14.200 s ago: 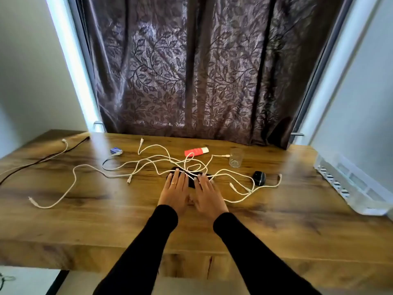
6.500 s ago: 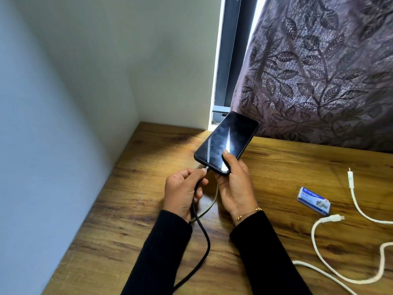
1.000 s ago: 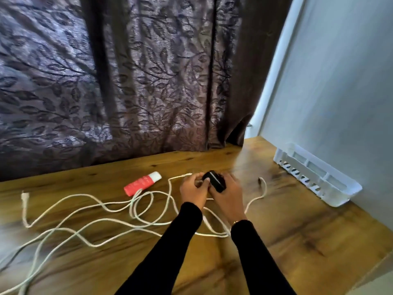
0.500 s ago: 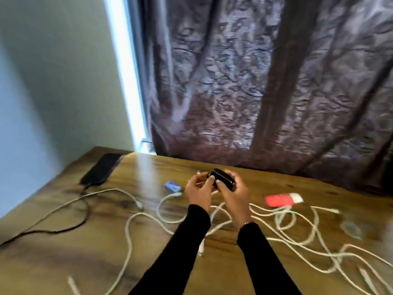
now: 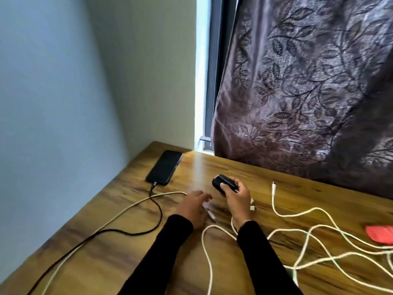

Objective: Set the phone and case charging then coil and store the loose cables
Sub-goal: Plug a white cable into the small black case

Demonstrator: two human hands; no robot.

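**Case in hand, phone plugged in at the corner**

Nearest the front edge of the tabletop (image 5: 276, 186), loose white cables (image 5: 314, 235) sprawl in loops toward the right, one strand curling between the two black sleeves. At the right edge lies a red object (image 5: 380, 234), partly cut off.

Further in, the left hand (image 5: 194, 207) rests low on the wood with its fingers stretched forward and relaxed, touching a white cable end (image 5: 209, 210) that lies under them. Just beside it, the right hand (image 5: 237, 196) is raised a little, fingers and thumb curled round a small black case (image 5: 223, 184).

A black cable (image 5: 157, 218) and a cream cable (image 5: 119, 213) run in from the left front edge. The black one reaches the phone (image 5: 164, 167), which lies flat, screen dark, at the far left corner by the wall. Behind hangs a leaf-patterned curtain (image 5: 308, 81).
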